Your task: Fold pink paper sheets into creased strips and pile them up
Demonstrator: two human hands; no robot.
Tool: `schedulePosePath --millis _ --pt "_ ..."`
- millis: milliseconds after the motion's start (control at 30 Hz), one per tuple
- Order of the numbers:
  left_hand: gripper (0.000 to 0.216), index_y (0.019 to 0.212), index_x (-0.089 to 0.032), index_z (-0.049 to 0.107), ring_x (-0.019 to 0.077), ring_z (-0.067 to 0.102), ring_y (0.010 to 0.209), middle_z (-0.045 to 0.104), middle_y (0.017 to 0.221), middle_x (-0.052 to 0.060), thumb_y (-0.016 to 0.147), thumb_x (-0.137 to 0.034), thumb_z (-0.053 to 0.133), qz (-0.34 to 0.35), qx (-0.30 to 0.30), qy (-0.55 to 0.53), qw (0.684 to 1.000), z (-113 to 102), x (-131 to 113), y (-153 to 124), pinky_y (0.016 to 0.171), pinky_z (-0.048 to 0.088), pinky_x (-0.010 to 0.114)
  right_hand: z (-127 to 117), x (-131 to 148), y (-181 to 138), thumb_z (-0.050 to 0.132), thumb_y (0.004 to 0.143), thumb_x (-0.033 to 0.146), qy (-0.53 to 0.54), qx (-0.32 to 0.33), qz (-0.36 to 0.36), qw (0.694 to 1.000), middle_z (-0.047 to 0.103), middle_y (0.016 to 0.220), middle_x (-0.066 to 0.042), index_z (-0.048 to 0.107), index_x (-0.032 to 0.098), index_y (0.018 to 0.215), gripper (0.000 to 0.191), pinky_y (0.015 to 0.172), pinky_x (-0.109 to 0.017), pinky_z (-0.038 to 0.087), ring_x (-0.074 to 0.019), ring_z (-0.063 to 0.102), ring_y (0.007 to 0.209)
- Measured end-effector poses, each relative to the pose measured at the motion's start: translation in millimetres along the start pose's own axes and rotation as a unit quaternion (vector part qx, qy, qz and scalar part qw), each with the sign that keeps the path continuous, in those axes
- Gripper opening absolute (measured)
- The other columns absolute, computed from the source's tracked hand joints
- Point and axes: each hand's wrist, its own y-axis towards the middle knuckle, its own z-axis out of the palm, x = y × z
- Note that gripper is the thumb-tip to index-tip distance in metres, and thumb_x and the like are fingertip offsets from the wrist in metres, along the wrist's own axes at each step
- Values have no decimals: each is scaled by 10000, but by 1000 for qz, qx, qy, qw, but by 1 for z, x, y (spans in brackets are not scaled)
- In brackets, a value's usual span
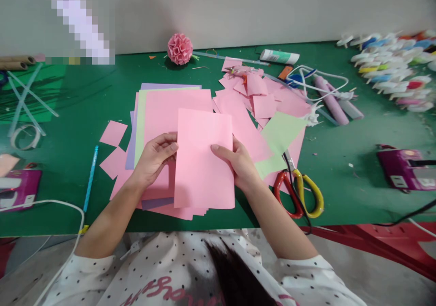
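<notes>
Got a pink sheet (204, 165) in both hands rn: left hand (156, 157) pinches its left edge, right hand (240, 163) grips the right side, thumb on top. It's over a paper stack (160, 115) near the middle of the green bench's (344, 169) front edge. Scissors (300, 185) lie right of that, pink paper ball (180, 49) sits by the back edge.

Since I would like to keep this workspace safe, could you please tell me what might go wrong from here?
The rectangular pink paper sheet could crease where the right grip presses it. The thin black cord crosses the metal scissors with red and yellow handles near the front edge of the green table; a tug might drag them off. The slim blue pencil lies beside the left forearm, which might knock it rolling.
</notes>
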Motion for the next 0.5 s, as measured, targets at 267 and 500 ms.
schedulePosePath --millis 267,500 --pt "352 779 -201 721 69 561 587 612 668 -39 660 -459 930 -10 -1 9 1000 0 0 1 540 458 190 1 0 0 882 668 449 10 -1 -1 1000 782 1150 -52 644 261 1105 532 924 -509 630 -310 758 1005" --pt "266 689 -207 702 79 553 502 596 575 -37 719 -391 891 44 -8 59 997 0 1 1 491 471 215 1 1 0 908 623 432 12 -20 3 1000 776 1164 -69 648 256 1114 583 943 -535 616 -330 747 1035"
